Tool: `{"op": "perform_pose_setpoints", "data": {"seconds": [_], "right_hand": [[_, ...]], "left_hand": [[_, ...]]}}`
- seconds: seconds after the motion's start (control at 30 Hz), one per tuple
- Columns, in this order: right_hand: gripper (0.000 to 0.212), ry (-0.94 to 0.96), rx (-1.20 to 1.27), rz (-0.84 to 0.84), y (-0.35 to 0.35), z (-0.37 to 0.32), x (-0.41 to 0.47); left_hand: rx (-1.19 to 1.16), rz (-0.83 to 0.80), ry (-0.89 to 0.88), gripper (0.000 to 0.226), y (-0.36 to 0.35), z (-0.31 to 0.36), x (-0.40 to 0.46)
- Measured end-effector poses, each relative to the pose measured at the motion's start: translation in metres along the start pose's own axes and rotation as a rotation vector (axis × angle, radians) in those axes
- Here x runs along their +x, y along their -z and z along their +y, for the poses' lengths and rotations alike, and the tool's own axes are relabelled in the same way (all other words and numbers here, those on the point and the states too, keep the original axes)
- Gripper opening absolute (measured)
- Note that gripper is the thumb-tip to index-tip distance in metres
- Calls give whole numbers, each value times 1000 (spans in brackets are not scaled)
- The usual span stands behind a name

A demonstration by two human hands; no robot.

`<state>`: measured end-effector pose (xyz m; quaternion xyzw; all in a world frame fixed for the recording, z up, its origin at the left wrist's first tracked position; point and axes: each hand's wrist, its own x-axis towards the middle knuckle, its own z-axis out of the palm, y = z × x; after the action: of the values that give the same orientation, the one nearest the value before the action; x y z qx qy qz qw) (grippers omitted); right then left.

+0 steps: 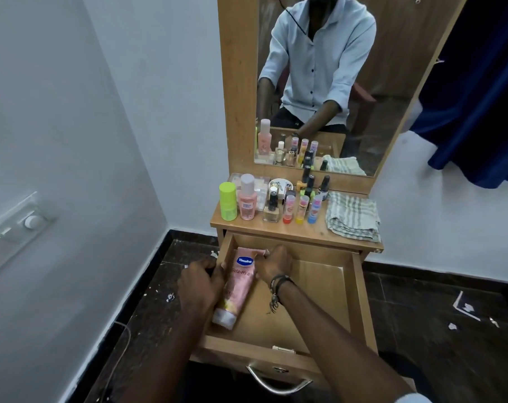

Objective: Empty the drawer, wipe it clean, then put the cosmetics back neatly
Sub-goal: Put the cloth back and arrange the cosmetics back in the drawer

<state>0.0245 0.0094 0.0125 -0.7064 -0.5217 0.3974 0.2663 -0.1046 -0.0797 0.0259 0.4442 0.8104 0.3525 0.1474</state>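
Observation:
The wooden drawer [319, 289] is pulled out below the dresser top. A pink Vaseline tube [239, 283] lies along the drawer's left side, cap toward me. My left hand [199, 282] holds the tube's left side at the drawer wall. My right hand [274, 264] grips the tube's far right edge. On the dresser top stand several cosmetics: a green container [228, 200], a pink bottle [248, 197], nail polish bottles [271, 206] and small colourful tubes [302, 209]. A folded checked cloth [353, 218] lies at the top's right.
A mirror [334, 82] stands behind the cosmetics and reflects a person in a light shirt. The drawer's metal handle [277, 382] is nearest me. A white wall is on the left, a blue curtain [479, 97] on the right, and paper scraps litter the dark floor.

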Motion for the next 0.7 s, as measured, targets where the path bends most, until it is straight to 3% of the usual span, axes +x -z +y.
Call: {"op": "perform_pose_setpoints", "data": {"seconds": [0.13, 0.23, 0.4, 0.7], "right_hand": [[28, -29, 16, -12, -10, 1, 5], [17, -34, -16, -15, -11, 1, 6], [27, -40, -98, -17, -12, 4, 9], [27, 46, -251, 11, -10, 2, 12]], "left_hand": [[9, 0, -8, 31, -1, -2, 2], [22, 9, -2, 30, 0, -1, 2], [31, 8, -15, 28, 0, 0, 2], [33, -5, -12, 31, -1, 0, 3]]}}
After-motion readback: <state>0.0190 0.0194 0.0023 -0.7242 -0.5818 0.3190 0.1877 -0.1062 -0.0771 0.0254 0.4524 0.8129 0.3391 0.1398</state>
